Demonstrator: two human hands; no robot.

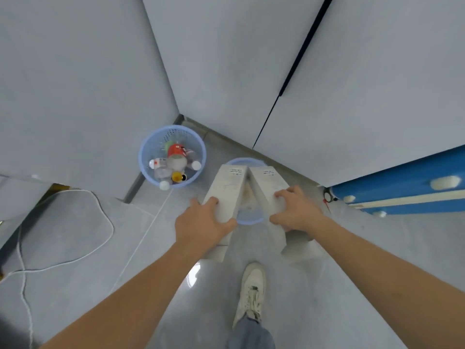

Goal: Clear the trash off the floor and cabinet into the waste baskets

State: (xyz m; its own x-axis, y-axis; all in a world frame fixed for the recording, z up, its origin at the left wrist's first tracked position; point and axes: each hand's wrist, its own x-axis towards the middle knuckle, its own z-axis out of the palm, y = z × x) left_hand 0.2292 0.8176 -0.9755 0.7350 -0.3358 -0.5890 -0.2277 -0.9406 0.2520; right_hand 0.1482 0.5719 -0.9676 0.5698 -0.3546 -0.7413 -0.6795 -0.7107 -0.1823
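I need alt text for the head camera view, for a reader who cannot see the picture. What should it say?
Seen from above, a person's left hand and right hand each grip a white carton, left carton and right carton, over a blue waste basket on the grey floor. A second blue basket in the corner holds bottles.

Both bare forearms reach forward and down. The left hand (201, 222) and the right hand (297, 210) each have fingers curled in a grip, thumbs inward.
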